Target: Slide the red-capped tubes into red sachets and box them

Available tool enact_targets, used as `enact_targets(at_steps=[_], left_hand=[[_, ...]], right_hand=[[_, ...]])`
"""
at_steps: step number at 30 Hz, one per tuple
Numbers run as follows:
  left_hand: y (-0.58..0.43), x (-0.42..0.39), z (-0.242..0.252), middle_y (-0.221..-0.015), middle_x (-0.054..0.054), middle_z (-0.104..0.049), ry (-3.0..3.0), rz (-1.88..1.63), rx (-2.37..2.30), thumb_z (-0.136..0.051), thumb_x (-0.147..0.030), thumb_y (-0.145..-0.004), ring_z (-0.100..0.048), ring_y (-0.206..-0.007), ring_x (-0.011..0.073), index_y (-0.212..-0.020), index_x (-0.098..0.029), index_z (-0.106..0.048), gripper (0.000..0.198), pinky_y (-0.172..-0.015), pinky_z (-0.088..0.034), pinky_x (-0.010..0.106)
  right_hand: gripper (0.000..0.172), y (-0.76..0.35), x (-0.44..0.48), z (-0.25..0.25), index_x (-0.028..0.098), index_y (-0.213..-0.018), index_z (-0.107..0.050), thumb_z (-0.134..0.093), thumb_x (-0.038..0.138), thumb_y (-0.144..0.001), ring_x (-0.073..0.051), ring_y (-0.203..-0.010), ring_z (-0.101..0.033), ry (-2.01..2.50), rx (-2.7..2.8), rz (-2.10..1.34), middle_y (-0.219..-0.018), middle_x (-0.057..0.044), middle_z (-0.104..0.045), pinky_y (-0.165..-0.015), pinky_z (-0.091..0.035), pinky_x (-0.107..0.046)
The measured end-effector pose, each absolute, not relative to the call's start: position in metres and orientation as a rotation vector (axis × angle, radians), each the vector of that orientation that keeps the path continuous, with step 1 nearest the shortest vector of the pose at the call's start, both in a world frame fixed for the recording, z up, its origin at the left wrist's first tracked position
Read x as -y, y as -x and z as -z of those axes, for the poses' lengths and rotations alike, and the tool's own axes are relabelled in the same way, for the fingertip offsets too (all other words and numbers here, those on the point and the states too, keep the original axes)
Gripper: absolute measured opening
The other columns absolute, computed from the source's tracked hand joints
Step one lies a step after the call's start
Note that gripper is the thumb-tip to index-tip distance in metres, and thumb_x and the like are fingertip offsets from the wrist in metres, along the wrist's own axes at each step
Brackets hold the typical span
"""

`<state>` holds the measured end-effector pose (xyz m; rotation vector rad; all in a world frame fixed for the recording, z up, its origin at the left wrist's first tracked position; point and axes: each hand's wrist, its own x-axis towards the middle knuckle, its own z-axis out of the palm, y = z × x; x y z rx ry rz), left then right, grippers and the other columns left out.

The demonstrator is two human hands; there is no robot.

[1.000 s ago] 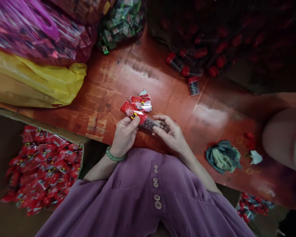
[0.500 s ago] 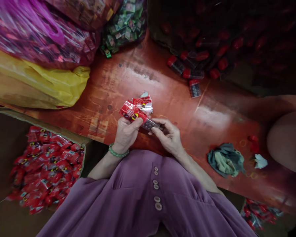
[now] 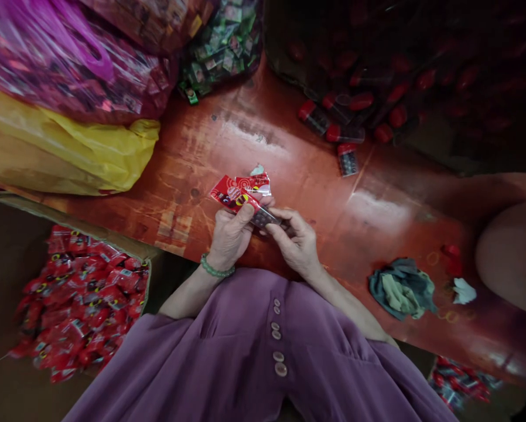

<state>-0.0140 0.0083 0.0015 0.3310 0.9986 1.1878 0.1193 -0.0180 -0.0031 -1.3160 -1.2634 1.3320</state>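
My left hand (image 3: 230, 234), with a green bead bracelet at the wrist, pinches a red printed plastic packet (image 3: 233, 196) at the near edge of the red-brown table (image 3: 289, 170). My right hand (image 3: 294, 239) grips a small clear bottle of dark pieces (image 3: 263, 218) whose end sits in the packet's mouth. Just beyond lie one or two more flat red packets (image 3: 253, 183) on the table. Both hands are closed round what they hold.
A cardboard box (image 3: 76, 293) of filled red packets stands at my lower left. Yellow (image 3: 78, 146) and pink (image 3: 61, 58) plastic bags and a bag of green sweets (image 3: 221, 50) crowd the far left. Red-capped bottles (image 3: 333, 126) lie far right. A grey-green cloth (image 3: 401, 287) and another person's limb (image 3: 509, 258) are at right.
My hands have drawn slightly closer together, and the bottle sits a little deeper in the red packet. The view has shifted slightly; nothing else on the table moved.
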Motion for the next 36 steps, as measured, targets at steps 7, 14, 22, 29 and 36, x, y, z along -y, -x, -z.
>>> enact_targets(at_steps=[7,14,22,29,36], left_hand=[[0.005,-0.005,-0.003,-0.097,0.009,-0.079,-0.38,-1.127,-0.99,-0.081,-0.052,-0.071,-0.074,-0.083,0.0203,-0.089,-0.018,-0.078,0.039,-0.067,-0.058,0.028],[0.012,-0.005,-0.001,-0.082,0.005,-0.077,-0.367,-1.125,-0.995,-0.086,-0.05,-0.066,-0.072,-0.074,0.0169,-0.083,-0.018,-0.078,0.037,-0.065,-0.055,0.026],[0.02,0.016,-0.011,-0.098,0.011,-0.078,-0.286,-0.936,-0.841,-0.085,-0.043,-0.071,-0.071,-0.106,0.0268,-0.093,-0.016,-0.079,0.036,-0.102,-0.053,0.041],[0.044,0.04,-0.029,-0.122,0.013,-0.072,-0.451,-0.843,-0.901,-0.082,-0.046,-0.073,-0.066,-0.118,0.0303,-0.103,-0.018,-0.078,0.041,-0.102,-0.053,0.042],[0.157,0.09,-0.061,-0.102,-0.005,-0.077,-0.951,-0.844,-1.917,-0.075,-0.042,-0.081,-0.07,-0.093,0.0256,-0.091,-0.032,-0.077,0.015,-0.081,-0.057,0.042]], right_hand=[[0.037,-0.106,0.014,0.008,0.023,-0.104,-0.059,-0.072,0.051,-0.083,-0.011,-0.074,-0.073,1.279,0.938,-1.503,-0.094,-0.001,-0.074,-0.076,-0.064,-0.029],[0.038,-0.108,0.006,0.011,0.026,-0.112,-0.053,-0.073,0.044,-0.085,-0.011,-0.076,-0.073,1.145,1.06,-1.521,-0.09,0.002,-0.072,-0.073,-0.062,-0.025],[0.039,-0.129,0.012,0.037,0.026,-0.11,-0.063,-0.077,0.047,-0.081,-0.015,-0.066,-0.071,1.056,1.721,-0.861,-0.088,-0.003,-0.076,-0.06,-0.058,-0.026],[0.037,-0.124,0.011,0.023,0.023,-0.094,-0.066,-0.073,0.057,-0.081,-0.014,-0.055,-0.064,0.815,2.023,-0.865,-0.066,0.0,-0.069,-0.058,-0.05,-0.026],[0.037,-0.136,-0.019,0.01,0.02,-0.12,-0.065,-0.063,0.045,-0.093,-0.027,-0.104,-0.067,1.107,2.252,-0.625,-0.112,-0.014,-0.073,-0.091,-0.051,-0.043]])
